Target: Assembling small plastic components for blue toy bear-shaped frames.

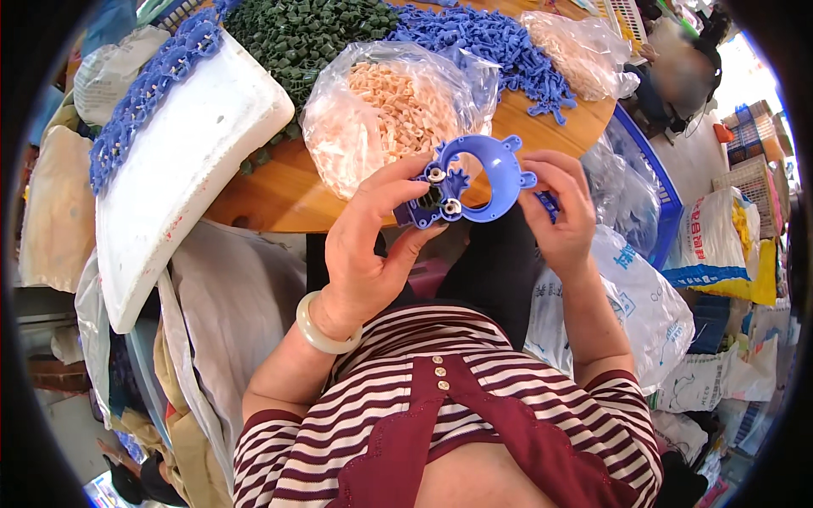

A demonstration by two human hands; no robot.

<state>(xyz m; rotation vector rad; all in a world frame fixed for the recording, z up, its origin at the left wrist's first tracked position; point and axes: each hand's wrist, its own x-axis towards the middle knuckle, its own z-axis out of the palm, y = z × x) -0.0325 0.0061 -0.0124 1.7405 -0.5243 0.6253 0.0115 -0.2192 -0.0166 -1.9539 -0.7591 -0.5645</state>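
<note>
A blue plastic housing (506, 199) with a round open ring and small tabs is held up over the table's near edge. My left hand (364, 233) grips its left end between thumb and fingers. Two small white fittings (451, 207) sit there beside a toothed blue part. My right hand (563, 212) is closed at the ring's right side, fingertips by a tab. Curled inside those fingers is a small blue plastic piece (549, 203), mostly hidden. Just behind the housing lies a clear bag of cream-coloured plastic pieces (394, 110).
On the wooden table (262, 199) are heaps of dark green pieces (309, 38) and blue pieces (483, 51), plus another bag of pale pieces (576, 51). A white foam slab (190, 161) at the left carries a row of blue assemblies (152, 102). A blue crate (665, 195) stands at right.
</note>
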